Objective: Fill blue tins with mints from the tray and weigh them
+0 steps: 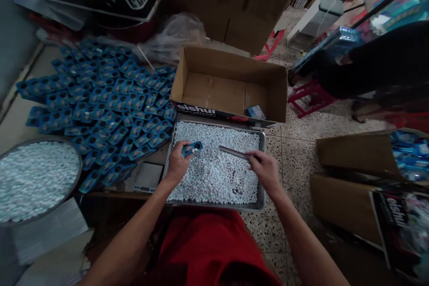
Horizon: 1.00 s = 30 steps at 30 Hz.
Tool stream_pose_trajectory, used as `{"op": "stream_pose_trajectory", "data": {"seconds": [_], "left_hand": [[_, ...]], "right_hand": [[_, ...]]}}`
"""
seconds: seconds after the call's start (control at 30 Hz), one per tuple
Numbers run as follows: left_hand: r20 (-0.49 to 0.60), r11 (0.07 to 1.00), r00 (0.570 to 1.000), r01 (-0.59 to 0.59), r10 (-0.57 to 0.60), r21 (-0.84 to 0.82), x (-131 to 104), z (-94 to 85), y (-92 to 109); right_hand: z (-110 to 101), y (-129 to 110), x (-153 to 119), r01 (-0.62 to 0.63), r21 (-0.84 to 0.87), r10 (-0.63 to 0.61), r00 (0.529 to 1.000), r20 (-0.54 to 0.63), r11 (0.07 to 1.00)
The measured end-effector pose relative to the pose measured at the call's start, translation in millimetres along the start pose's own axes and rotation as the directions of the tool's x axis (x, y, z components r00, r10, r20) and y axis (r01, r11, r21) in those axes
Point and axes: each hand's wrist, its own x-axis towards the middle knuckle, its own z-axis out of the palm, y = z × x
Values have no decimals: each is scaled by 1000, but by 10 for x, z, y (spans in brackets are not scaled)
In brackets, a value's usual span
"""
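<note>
My left hand (178, 163) grips a small blue box (192, 149) with a dark opening on its top; a few white pellets show at that opening. Fingers closed, my right hand (263, 167) holds the end of a narrow metal scoop (233, 152), its tip over the pellets. Both hands are above a metal tray (262, 187) filled with small white pellets (208, 183), heaped toward the middle. To the left lie many similar blue boxes (110, 103) in crowded rows, several with white pellets on top.
A cardboard box (231, 89) stands behind the tray with one blue box (255, 112) inside. At left is a round pan (79, 165) of white pellets. A small scale-like device (148, 176) sits beside the tray. On the right are cartons (351, 152), a pink stool (306, 98) and another person (378, 62).
</note>
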Motion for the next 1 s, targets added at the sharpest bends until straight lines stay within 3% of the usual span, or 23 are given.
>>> {"op": "stream_pose_trajectory", "data": {"seconds": [0.07, 0.13, 0.23, 0.37, 0.47, 0.53, 0.67, 0.83, 1.0], "left_hand": [[48, 999, 998, -28, 26, 28, -17, -88, -36], [86, 1000, 996, 7, -7, 4, -17, -155, -89], [83, 979, 984, 165, -156, -120, 3, -206, -188], [154, 934, 955, 283, -253, -216, -18, -279, -248], [135, 912, 939, 341, -317, -229, -67, -404, -216], [134, 904, 923, 381, -361, -193, -90, -497, -187], [132, 887, 887, 455, -443, -76, -94, -586, -162], [103, 929, 928, 366, -359, -54, -50, -499, -129], [135, 954, 951, 290, -279, -71, -38, -415, -27]], "right_hand": [[-146, 397, -97, -194, 76, 200, 976, -85, 978], [-101, 711, -129, -327, 193, 347, 934, -83, 925], [402, 921, -8, -398, 350, 419, 908, 16, 848], [1305, 868, 322, -439, 463, 410, 897, 167, 770], [1555, 798, 484, -482, 512, 397, 876, 272, 711], [1472, 747, 521, -504, 518, 378, 863, 334, 691], [1077, 508, 521, -513, 489, 319, 846, 427, 705], [767, -23, 558, -423, 388, 191, 838, 511, 819], [709, -566, 534, -229, 211, 117, 891, 438, 950]]}}
